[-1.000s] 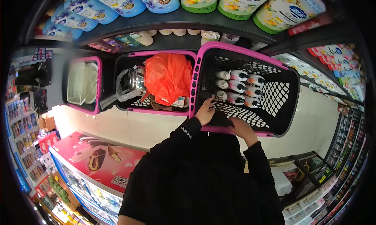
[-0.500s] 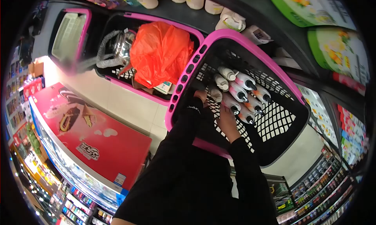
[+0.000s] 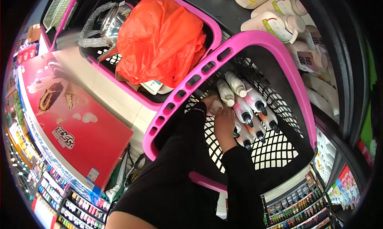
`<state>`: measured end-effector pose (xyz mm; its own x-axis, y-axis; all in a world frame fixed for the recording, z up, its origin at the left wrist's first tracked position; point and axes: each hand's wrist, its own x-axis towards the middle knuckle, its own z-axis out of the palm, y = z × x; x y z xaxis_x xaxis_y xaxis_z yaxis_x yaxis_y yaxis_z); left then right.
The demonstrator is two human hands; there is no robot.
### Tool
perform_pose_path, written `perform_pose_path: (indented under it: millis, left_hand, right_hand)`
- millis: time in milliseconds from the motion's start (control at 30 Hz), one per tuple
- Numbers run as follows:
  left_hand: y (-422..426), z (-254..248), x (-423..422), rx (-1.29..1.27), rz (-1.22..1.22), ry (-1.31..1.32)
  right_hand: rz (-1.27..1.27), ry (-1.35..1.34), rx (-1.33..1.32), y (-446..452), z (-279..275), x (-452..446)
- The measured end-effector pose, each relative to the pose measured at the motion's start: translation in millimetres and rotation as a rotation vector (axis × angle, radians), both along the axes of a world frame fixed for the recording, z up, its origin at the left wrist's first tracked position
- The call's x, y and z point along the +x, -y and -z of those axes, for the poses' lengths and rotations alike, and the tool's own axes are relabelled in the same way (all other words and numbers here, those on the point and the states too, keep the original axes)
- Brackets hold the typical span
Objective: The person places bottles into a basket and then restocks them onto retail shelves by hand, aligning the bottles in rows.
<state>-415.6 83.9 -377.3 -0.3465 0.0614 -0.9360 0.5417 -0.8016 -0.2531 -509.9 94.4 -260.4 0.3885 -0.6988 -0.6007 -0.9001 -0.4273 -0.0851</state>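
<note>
Both my hands are inside a black mesh shopping basket with a pink rim point(image 3: 297, 75). My left hand point(image 3: 210, 101), partly hidden by its sleeve, is closed around a white bottle point(image 3: 216, 106) at the basket's near left side. My right hand point(image 3: 225, 124) lies just below, its fingers bent over the same bottle. Two more white bottles point(image 3: 226, 94) lie close beside it. Several clear-and-pink bottles with black caps point(image 3: 245, 109) are packed to their right, caps pointing down the frame. Part of the held bottle is hidden by my fingers.
Another pink-rimmed basket point(image 3: 153, 103) stands at upper left, holding a red plastic bag point(image 3: 159, 41) and a shiny metal kettle-like item point(image 3: 113, 21). A shelf of pale bottles point(image 3: 275, 26) rises at upper right. A red-topped freezer chest point(image 3: 79, 125) stands at left.
The view has moved closer to the basket and shifted. My right hand has moved up from beside the black-capped bottles to the white bottle near my left hand.
</note>
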Motion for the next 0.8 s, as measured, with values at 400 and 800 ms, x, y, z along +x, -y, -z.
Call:
perform_pose_path:
  millis: [400, 800]
  left_hand:
    - [-9.2, 5.6, 3.7, -0.267, -0.079, -0.092]
    - [-71.3, 116.9, 3.8, -1.511, 0.871, 0.682]
  right_hand:
    - [0.005, 0.086, -0.073, -10.6, -1.3, 3.5]
    - [0.454, 0.833, 0.148, -24.4, -124.7, -25.7]
